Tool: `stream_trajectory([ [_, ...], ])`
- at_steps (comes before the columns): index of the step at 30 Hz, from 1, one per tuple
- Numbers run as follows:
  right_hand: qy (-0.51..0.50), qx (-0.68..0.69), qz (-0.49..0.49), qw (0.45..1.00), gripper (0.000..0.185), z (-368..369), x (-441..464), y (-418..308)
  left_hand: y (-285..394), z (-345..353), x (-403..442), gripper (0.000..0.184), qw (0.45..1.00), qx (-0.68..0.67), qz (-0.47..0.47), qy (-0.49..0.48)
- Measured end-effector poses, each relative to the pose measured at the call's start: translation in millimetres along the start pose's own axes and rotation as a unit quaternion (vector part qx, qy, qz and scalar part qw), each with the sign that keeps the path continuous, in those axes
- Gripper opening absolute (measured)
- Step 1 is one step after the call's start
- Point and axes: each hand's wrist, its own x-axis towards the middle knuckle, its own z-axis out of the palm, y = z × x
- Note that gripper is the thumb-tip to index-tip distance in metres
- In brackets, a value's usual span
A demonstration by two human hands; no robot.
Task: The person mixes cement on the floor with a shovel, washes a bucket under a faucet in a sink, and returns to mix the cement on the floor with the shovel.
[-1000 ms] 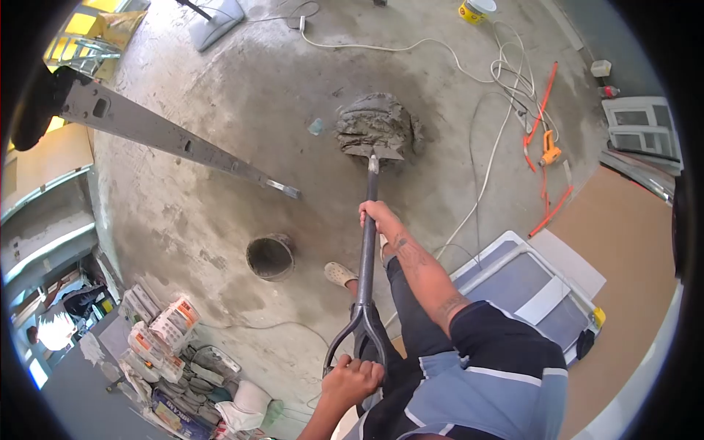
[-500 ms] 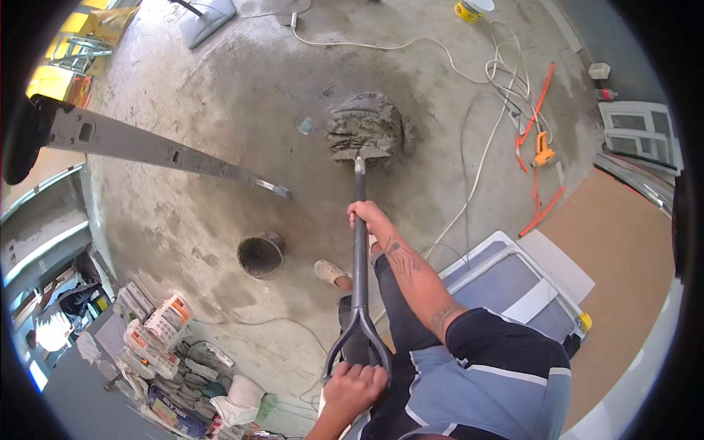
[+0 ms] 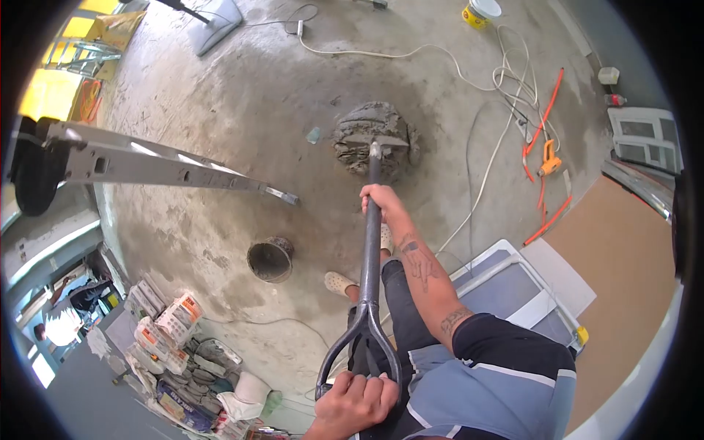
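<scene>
My left hand [image 3: 358, 400] is closed around the crossbar of the shovel's D-shaped handle, low in the view. Further up, my right hand [image 3: 378, 196] grips the shaft of the shovel [image 3: 371, 268] not far from the blade. The shovel's blade [image 3: 375, 140] is over the middle of a mound of wet grey mortar [image 3: 369, 119] on the concrete floor; whether it presses into it or hovers cannot be made out. My feet, in light clogs [image 3: 340, 284], stand on the near side of the mound.
A dark bucket [image 3: 270, 259] stands left of my feet. An aluminium ladder [image 3: 176, 167] reaches in from the left. White cable [image 3: 484, 172], an orange tool [image 3: 550, 158] and a framed panel [image 3: 488, 282] lie right. Bags [image 3: 176, 315] are piled lower left; a yellow bucket [image 3: 480, 13] stands far back.
The shovel blade has shifted from the mound's near edge to over its middle. Both hands keep their hold on the shovel, and the view has moved slightly.
</scene>
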Motion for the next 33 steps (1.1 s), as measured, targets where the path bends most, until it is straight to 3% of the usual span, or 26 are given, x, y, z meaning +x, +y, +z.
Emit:
stream_trajectory([
  [4,0.012,0.051,-0.028,0.998,0.009,-50.4,51.9,-25.3,-24.1,36.9,36.1,0.016,0.998,-0.039,0.044,0.004],
  [6,-0.022,0.017,-0.036,0.999,0.009,-67.2,82.0,-38.2,-31.1,59.1,60.8,0.014,0.992,0.003,0.108,-0.072],
  [12,-0.016,0.051,-0.039,0.998,0.015,-54.5,76.2,-33.5,-38.0,46.4,62.2,0.011,0.991,-0.004,0.103,-0.083],
  [14,-0.014,0.074,-0.048,0.996,0.014,-47.0,72.2,-10.5,-44.9,48.9,36.3,0.010,0.975,-0.082,0.064,-0.195],
  [17,-0.013,0.093,-0.050,0.994,0.012,-23.1,43.8,22.3,-40.0,17.5,-23.6,0.008,0.951,-0.058,0.040,-0.300],
  [19,-0.020,0.106,-0.059,0.992,0.010,-19.4,46.7,42.4,-41.1,33.4,-30.0,0.009,0.946,-0.080,0.034,-0.312],
  [24,-0.047,0.094,-0.045,0.993,0.011,-36.7,94.0,37.4,-53.1,74.6,-16.4,0.013,0.962,-0.041,0.091,-0.253],
  [26,-0.026,0.107,-0.044,0.993,0.011,-28.8,89.3,29.4,-50.0,59.5,-12.9,0.013,0.975,-0.105,0.034,-0.193],
  [27,-0.021,0.112,-0.051,0.992,0.011,-22.2,75.4,22.3,-48.6,44.0,-12.6,0.015,0.990,-0.067,0.024,-0.123],
  [30,-0.032,0.100,-0.067,0.992,0.011,8.4,18.3,0.2,-38.1,-8.0,-23.5,0.017,0.995,-0.009,0.038,-0.089],
  [33,-0.072,0.138,-0.106,0.982,0.009,24.4,0.7,-25.2,-46.3,-15.1,-25.4,0.013,0.993,0.003,0.076,-0.091],
])
